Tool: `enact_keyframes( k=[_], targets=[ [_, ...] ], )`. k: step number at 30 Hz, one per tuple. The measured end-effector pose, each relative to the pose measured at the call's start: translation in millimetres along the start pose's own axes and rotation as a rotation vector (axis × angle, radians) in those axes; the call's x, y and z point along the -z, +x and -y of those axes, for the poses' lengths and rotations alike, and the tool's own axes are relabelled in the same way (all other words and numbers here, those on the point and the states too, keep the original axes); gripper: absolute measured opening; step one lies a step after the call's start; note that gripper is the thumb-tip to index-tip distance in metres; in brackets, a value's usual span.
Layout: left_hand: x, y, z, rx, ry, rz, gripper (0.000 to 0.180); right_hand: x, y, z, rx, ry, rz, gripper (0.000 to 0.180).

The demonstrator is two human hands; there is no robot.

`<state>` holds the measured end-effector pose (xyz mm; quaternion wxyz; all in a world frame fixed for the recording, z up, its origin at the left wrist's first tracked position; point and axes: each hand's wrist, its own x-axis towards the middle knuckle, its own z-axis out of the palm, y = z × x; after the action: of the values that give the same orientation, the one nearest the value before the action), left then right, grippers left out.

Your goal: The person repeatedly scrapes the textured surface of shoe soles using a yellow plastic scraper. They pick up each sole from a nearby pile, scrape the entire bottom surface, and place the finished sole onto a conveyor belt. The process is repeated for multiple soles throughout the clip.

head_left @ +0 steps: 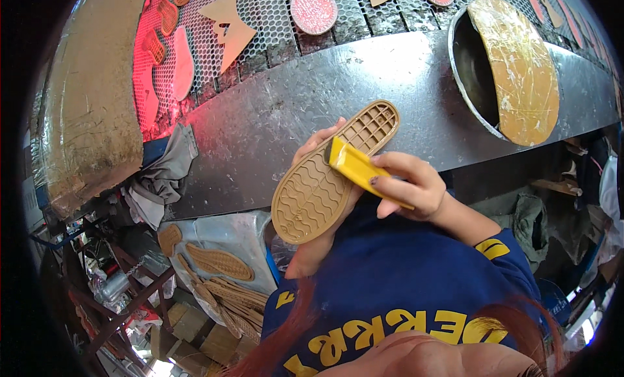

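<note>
A tan shoe sole [311, 198] is held up tilted in front of my body, its gridded heel end pointing up and to the right. My left hand [314, 142] grips it from behind, with fingertips showing past the far edge and much of the hand hidden by the sole. In my right hand [416, 185] is a yellow-handled brush [359, 169], pinched between thumb and fingers. Its dark tip lies over the sole's middle, by the border between wavy ridges and grid; whether it touches cannot be made out.
Beyond the metal worktop [253, 117], a mesh conveyor [270, 13] carries several pink and tan shoe pieces. A round pot [460, 84], half covered by a smeared yellow board [523, 71], stands at right. Several soles [221, 261] lie at lower left, below a grey cloth [166, 172].
</note>
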<state>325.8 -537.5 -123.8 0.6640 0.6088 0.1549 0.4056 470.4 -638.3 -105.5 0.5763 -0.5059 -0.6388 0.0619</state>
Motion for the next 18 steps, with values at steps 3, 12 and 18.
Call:
enact_keyframes(
  k=[3,12,18],
  targets=[
    [-1,1,2,0.003,0.132,-0.013,0.081,7,-8,-7,-0.070,-0.147,-0.055,0.041],
    [-4,4,-8,0.005,0.385,0.016,0.074,17,-15,-10,-0.196,-0.381,-0.176,0.031],
    [-7,3,-5,-0.030,0.430,-0.028,0.070,16,-9,-1,-0.231,-0.460,-0.211,0.028]
  ],
)
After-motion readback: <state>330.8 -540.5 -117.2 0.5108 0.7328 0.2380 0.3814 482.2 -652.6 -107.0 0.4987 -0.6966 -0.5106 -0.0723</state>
